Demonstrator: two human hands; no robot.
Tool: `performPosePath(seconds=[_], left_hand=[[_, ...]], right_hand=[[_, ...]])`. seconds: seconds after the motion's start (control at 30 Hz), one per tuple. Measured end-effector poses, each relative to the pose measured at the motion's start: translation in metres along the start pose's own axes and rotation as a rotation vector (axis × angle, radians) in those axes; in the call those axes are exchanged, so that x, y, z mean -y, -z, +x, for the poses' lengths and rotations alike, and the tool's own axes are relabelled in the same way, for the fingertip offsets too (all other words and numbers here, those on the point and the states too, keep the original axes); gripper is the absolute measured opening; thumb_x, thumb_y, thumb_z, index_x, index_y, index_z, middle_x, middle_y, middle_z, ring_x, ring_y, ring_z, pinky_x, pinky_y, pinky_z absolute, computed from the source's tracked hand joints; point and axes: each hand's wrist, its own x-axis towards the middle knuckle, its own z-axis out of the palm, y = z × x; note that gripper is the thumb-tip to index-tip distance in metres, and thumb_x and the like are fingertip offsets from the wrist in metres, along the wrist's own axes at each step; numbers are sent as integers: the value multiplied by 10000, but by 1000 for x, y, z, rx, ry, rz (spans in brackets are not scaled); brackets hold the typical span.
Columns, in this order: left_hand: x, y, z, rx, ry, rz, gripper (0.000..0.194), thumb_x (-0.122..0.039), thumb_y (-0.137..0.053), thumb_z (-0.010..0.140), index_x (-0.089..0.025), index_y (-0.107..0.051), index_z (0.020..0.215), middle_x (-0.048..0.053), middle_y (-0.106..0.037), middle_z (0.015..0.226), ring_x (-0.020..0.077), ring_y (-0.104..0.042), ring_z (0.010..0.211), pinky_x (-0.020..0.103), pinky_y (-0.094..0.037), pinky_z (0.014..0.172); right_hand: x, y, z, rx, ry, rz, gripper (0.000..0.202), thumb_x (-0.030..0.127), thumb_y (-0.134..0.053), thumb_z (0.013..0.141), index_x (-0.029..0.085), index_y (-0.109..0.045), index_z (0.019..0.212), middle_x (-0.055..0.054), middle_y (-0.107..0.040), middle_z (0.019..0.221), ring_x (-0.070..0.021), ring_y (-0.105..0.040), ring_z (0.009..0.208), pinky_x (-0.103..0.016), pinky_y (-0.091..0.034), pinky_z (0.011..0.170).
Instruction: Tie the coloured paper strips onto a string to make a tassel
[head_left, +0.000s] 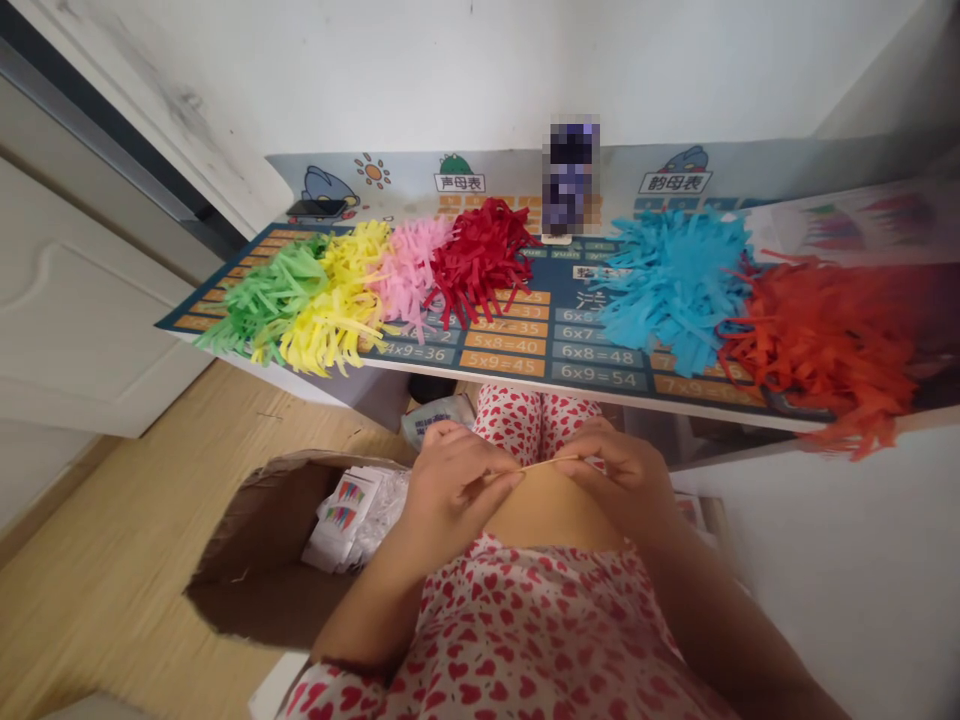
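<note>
Over my lap, my left hand [454, 485] pinches one end of a thin pale string [541, 464] between thumb and fingers. My right hand [628, 482] grips the other end the same way, and the short stretch between them looks taut. On the desk beyond lie bunches of fringed paper tassels: green [274, 290], yellow [337, 300], pink [409, 270] and dark red [484, 255] towards the left, blue [675, 285] and orange-red [825, 330] towards the right. Neither hand touches the tassels.
A printed mat [510, 368] with times tables covers the desk. A cardboard box [247, 560] holding printed cards and clear plastic bags [381, 510] stands at my left. A dark phone-like object [322, 209] lies at the back left; a pixelated item [571, 180] stands at the back.
</note>
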Motion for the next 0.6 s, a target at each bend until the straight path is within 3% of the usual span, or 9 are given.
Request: performPosePath(seconds=[0.13,0.33,0.6], left_hand=[[3,-2,-1,-4,4,3,42,-229,-642,901,-211,-677,913,-20,-704,771,137,-608,721,351,-361,842],[6,-2,-1,34,35,28,118,-223,-608,917,-206,-679,825,-25,-688,747,140,-603,733,347,-346,838],[6,-2,-1,57,16,53,125,-240,-595,922,-206,-678,834,-20,-665,723,144,-581,712,350,-342,841]], right_hand=[[3,-2,1,-6,3,-68,191,276,-578,915,229,-688,767,4,-691,709,-157,-611,694,-290,-437,702],[3,-4,3,3,24,-112,235,288,-541,934,222,-659,741,11,-671,675,-148,-602,657,-288,-432,702],[-1,-4,3,-11,118,-135,105,212,-569,908,232,-666,874,6,-706,778,-147,-626,724,-283,-438,709]])
